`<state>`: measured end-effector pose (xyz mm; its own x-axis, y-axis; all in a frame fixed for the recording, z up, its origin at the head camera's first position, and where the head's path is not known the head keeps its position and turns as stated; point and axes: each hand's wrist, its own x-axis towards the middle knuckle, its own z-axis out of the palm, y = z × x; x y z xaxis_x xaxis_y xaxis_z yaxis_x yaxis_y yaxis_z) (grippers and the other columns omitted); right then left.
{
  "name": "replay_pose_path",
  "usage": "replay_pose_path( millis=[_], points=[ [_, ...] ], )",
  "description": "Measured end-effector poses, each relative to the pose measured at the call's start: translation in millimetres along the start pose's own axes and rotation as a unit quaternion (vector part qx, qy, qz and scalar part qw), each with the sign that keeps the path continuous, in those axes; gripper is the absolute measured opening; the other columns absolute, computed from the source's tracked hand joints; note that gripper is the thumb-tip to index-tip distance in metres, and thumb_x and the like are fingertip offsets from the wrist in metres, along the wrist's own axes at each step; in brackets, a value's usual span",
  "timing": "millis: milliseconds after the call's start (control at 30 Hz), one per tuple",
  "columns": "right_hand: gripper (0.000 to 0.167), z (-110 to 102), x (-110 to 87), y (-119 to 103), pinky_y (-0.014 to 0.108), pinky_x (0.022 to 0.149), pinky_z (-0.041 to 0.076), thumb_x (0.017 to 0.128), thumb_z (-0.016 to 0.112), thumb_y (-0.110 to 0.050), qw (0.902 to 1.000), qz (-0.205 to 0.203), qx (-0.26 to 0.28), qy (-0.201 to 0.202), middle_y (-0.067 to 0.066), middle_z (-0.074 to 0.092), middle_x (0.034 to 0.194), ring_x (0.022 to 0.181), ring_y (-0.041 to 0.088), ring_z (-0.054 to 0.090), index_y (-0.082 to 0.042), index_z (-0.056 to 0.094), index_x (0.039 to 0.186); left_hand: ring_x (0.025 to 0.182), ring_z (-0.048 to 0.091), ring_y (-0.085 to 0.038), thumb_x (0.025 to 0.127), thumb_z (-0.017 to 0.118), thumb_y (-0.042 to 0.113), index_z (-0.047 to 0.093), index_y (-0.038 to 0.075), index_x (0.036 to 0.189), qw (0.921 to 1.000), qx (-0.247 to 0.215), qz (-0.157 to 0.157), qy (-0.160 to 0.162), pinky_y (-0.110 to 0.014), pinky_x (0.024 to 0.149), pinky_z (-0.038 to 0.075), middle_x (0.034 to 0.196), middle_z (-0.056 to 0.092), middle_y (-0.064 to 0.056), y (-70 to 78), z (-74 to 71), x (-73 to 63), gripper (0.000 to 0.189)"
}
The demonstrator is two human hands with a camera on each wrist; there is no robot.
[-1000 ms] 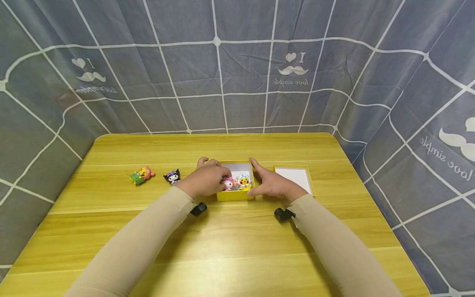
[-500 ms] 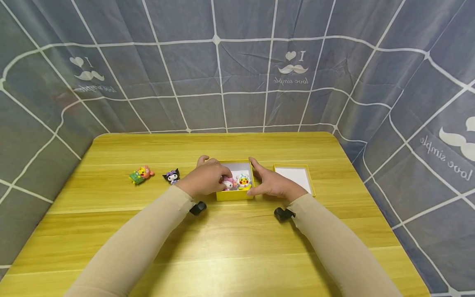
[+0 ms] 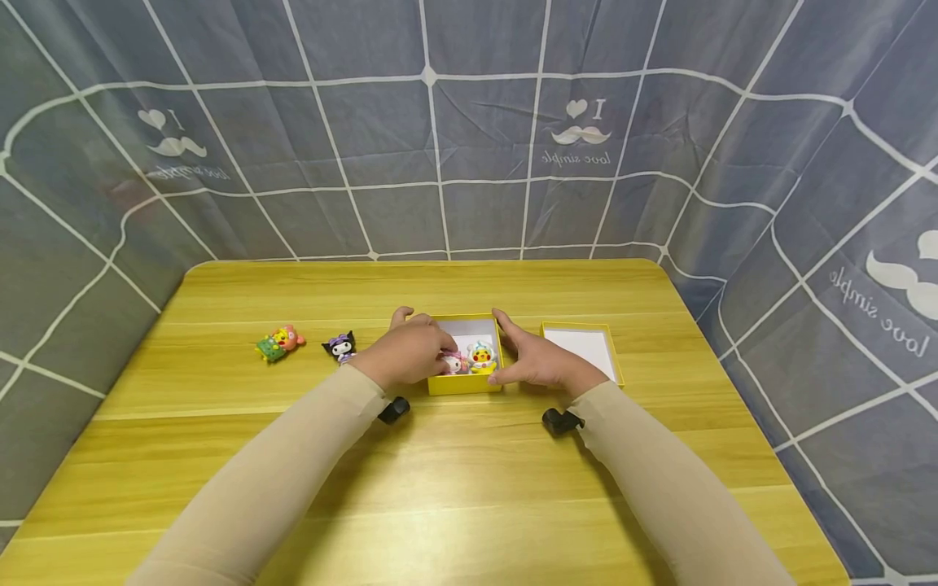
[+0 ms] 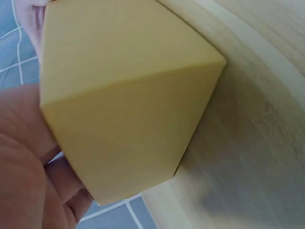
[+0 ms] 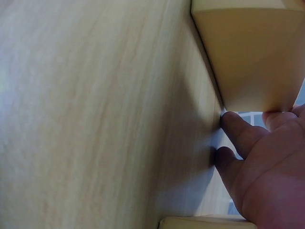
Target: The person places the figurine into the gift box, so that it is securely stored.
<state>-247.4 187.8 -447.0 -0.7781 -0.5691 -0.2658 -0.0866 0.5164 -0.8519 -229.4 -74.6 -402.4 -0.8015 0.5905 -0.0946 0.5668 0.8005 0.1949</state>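
Note:
In the head view an open yellow box [image 3: 465, 386] stands mid-table. My left hand [image 3: 410, 352] reaches over its left wall, fingertips inside holding a small pink-and-white figurine [image 3: 456, 364], partly covered by the fingers. Beside that lies a yellow-faced figurine with a white hood [image 3: 482, 356]. My right hand [image 3: 538, 363] grips the box's right side, thumb near the front corner and fingers toward the back corner. The left wrist view shows the box's outer walls [image 4: 128, 129] beside my palm [image 4: 21, 162]; the figurines are hidden there.
Right of the box lies a shallow yellow-edged lid [image 3: 582, 346] with a white inside, partly behind the right hand. To the left are a black-eared purple figurine [image 3: 340, 348] and a green-and-pink figurine [image 3: 280, 344]. A grey grid-patterned curtain [image 3: 484, 146] surrounds the table [image 3: 440, 488].
The left fingers shift slightly inside the box, and the pink-and-white figurine's pose changes a little with them. The right hand and the box stay in place.

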Motion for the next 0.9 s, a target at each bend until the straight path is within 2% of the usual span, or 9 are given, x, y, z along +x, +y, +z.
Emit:
replay_pose_path(
  millis=[133,267,433,567,700,900],
  points=[
    [0.134,0.1,0.3,-0.5,0.049,0.134,0.012,0.083,0.091,-0.033,1.0,-0.001,0.007,-0.002,0.012,0.011,0.177,0.165,0.027,0.012,-0.028,-0.01,0.17,0.118,0.063,-0.025,0.098,0.076,0.029,0.081,0.024,0.122,0.9994,0.033,0.006,0.004,-0.065,0.118,0.024,0.118,0.079,0.002,1.4,1.1,0.1,0.025],
    [0.134,-0.1,0.1,-0.8,0.05,0.134,0.012,0.082,0.091,-0.034,1.0,0.004,-0.002,0.0,0.012,0.011,0.177,0.165,0.027,0.012,-0.029,-0.009,0.17,0.114,0.063,-0.025,0.098,0.077,0.03,0.082,0.024,0.12,0.9989,0.045,0.005,0.011,-0.064,0.115,0.029,0.112,0.081,0.003,2.8,1.7,-0.6,0.024],
    [0.134,-0.5,-0.2,-1.3,0.049,0.134,0.013,0.083,0.091,-0.034,1.0,0.006,-0.004,0.0,0.012,0.011,0.177,0.165,0.027,0.012,-0.029,-0.01,0.17,0.11,0.061,-0.025,0.099,0.075,0.027,0.082,0.018,0.12,0.9998,0.017,0.001,0.012,-0.052,0.111,0.04,0.109,0.08,-0.001,3.9,3.4,-1.1,0.024],
    [0.134,-0.9,-0.4,-1.8,0.049,0.134,0.013,0.083,0.091,-0.033,1.0,0.007,0.001,-0.002,0.012,0.009,0.177,0.165,0.027,0.011,-0.029,-0.01,0.17,0.11,0.059,-0.025,0.101,0.073,0.021,0.081,0.011,0.119,0.9997,-0.013,0.016,0.016,-0.04,0.103,0.05,0.105,0.08,-0.003,3.2,5.6,-0.2,0.022],
    [0.134,-1.4,-0.9,-2.5,0.049,0.134,0.012,0.083,0.092,-0.032,0.9999,0.012,0.007,-0.004,0.013,0.009,0.177,0.165,0.028,0.01,-0.029,-0.01,0.17,0.116,0.061,-0.028,0.101,0.073,0.019,0.081,0.009,0.117,0.9992,-0.02,0.027,0.021,-0.039,0.107,0.05,0.104,0.08,-0.004,2.8,6.2,-0.2,0.021],
    [0.135,-1.8,-0.9,-2.9,0.049,0.134,0.012,0.082,0.092,-0.03,0.9998,0.011,0.017,-0.007,0.013,0.008,0.178,0.165,0.027,0.009,-0.029,-0.011,0.17,0.121,0.06,-0.029,0.101,0.073,0.019,0.08,0.008,0.118,0.9992,-0.027,0.022,0.017,-0.04,0.11,0.049,0.107,0.08,-0.005,3.3,5.7,-0.5,0.022]
  ],
)
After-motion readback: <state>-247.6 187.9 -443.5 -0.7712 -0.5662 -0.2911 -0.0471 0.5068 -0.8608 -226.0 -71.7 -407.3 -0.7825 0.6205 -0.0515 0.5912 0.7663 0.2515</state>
